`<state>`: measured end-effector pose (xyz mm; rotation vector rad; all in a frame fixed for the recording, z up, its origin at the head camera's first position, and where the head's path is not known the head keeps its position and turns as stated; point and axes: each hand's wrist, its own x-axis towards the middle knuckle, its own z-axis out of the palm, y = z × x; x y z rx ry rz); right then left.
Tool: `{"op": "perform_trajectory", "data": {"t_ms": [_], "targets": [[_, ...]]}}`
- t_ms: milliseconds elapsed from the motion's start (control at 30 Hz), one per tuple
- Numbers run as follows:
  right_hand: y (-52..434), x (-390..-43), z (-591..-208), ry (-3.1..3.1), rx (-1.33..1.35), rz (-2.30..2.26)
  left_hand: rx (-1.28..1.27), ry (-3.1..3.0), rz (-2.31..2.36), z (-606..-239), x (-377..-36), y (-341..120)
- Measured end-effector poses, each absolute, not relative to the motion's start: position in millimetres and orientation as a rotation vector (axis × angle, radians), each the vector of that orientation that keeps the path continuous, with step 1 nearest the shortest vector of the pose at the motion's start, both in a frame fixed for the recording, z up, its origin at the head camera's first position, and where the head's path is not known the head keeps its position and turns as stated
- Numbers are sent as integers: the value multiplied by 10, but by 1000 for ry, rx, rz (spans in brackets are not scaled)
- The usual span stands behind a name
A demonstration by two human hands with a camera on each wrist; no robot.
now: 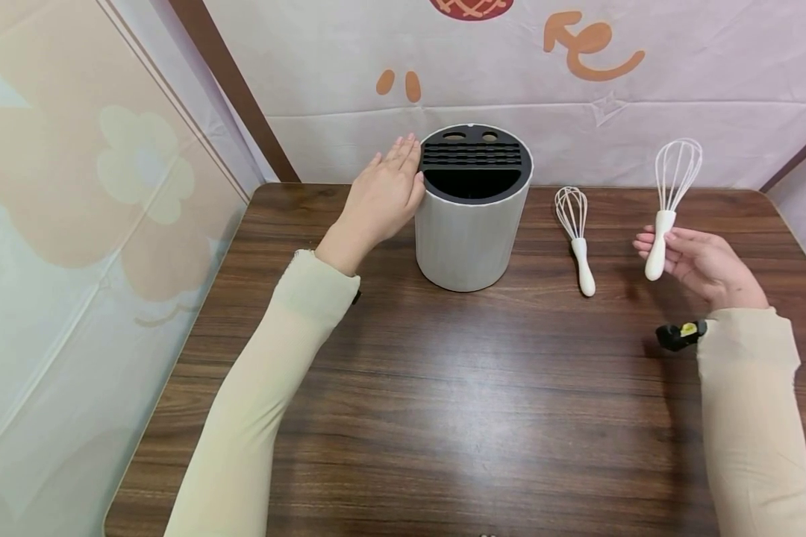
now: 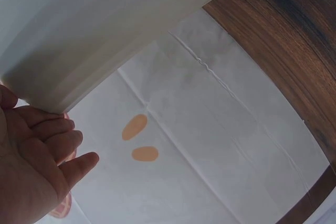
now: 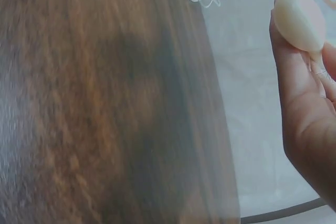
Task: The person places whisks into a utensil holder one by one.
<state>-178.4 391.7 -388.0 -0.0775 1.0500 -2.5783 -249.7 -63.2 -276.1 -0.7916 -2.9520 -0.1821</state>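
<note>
The hands are apart: the left hand, fingers extended, rests against the left side of the holder; the right hand pinches the raised whisk by its handle, well right of the holder. The smaller whisk lies on the surface nearer the holder's right. A light pinch could let the raised whisk slip; uneven left-hand pressure could shift the holder.

Left hand touches white container, right hand holds whisk
</note>
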Motion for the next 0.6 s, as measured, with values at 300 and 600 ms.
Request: {"op": "perform_trajectory", "data": {"t_ms": [300,600], "targets": [[3835,-1812,-3825,1050,-119,-2569,-790,-2949,-182,-2758,-2493,-630],[3777,-1798,-3799,1137,-89,-2566,-791,-2958,-184,-2751,-2482,-629]]}}
